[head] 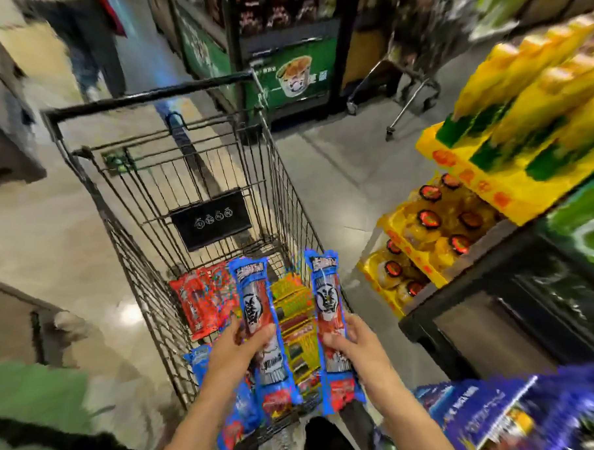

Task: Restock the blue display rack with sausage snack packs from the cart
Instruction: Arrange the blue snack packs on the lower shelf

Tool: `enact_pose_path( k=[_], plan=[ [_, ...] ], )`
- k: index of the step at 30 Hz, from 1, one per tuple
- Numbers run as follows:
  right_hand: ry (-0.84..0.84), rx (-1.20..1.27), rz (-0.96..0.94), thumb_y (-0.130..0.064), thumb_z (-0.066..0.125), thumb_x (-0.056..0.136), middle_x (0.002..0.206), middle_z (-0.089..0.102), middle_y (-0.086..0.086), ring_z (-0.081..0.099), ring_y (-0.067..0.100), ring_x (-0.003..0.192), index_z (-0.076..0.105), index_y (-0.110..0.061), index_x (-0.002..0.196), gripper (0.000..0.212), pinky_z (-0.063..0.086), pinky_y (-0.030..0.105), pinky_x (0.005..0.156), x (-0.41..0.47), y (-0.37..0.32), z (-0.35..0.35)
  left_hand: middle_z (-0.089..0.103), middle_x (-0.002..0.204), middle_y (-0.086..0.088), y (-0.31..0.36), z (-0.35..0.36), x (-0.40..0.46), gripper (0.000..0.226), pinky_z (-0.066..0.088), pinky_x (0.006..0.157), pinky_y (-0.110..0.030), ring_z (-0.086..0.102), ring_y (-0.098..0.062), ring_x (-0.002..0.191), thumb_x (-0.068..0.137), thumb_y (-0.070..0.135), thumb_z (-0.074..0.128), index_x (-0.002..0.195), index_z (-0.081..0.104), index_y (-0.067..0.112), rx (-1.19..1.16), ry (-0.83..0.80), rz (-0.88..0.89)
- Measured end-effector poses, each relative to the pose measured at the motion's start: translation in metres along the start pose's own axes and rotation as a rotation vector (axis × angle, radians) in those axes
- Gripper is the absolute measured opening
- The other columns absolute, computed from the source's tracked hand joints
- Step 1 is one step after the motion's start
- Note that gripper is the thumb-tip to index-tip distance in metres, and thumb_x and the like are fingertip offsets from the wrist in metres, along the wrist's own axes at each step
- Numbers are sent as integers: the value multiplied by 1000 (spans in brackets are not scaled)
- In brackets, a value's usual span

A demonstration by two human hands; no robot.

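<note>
Packs [264,328], blue-edged, red-and-silver, long

left grip [238,350] curled round a pack | right grip [353,346] likewise (forearms bare, both raised)

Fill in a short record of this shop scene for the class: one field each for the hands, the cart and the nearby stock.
left hand: grips a long blue-edged sausage snack pack, upright above the cart
right hand: grips a second blue-edged sausage snack pack
cart: black wire shopping cart, holding a red snack pack and yellow packs
nearby stock: yellow bottles with red caps on a shelf to the right
</note>
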State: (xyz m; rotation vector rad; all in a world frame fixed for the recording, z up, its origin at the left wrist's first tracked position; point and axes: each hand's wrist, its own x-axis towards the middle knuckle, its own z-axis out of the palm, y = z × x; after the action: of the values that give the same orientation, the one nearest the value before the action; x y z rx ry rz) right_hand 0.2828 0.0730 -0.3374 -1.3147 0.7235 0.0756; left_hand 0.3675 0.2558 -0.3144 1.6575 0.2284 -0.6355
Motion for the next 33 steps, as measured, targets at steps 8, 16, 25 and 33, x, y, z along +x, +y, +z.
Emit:
enact_pose_path(
  k=[8, 16, 25, 33],
  plan=[
    [224, 124, -115, -40, 75, 49, 105, 70, 9, 67, 19, 92, 56, -14, 111, 69, 51, 28, 76, -91, 13, -53, 70, 74, 7, 29, 42, -47, 19, 42, 49, -13, 59, -5, 58, 77, 31, 75, 90, 65, 22, 177, -287, 174],
    [358, 197, -192, -39, 74, 48, 94, 72, 5, 65, 13, 80, 61, -13, 107, 65, 51, 26, 74, -203, 49, -112, 74, 77, -3, 27, 102, -123, 25, 45, 54, -5, 63, 7, 57, 75, 5, 75, 96, 63, 9, 307, -569, 253],
    [403, 122, -125, -33, 77, 53, 98, 72, -4, 63, 5, 89, 57, -11, 113, 67, 47, 18, 80, -388, 137, -183, 75, 80, -4, -46, 176, -245, 25, 53, 65, -15, 68, -10, 70, 56, 14, 76, 80, 74, 7, 398, -899, 240],
    [608, 202, -130, -34, 85, 46, 97, 72, 1, 62, 13, 90, 59, -12, 113, 75, 48, 23, 83, -496, 201, -220, 70, 63, 8, -93, 217, -323, 19, 45, 60, -6, 62, 1, 62, 71, -2, 78, 81, 66, 9, 586, -1049, 348]
  ],
)
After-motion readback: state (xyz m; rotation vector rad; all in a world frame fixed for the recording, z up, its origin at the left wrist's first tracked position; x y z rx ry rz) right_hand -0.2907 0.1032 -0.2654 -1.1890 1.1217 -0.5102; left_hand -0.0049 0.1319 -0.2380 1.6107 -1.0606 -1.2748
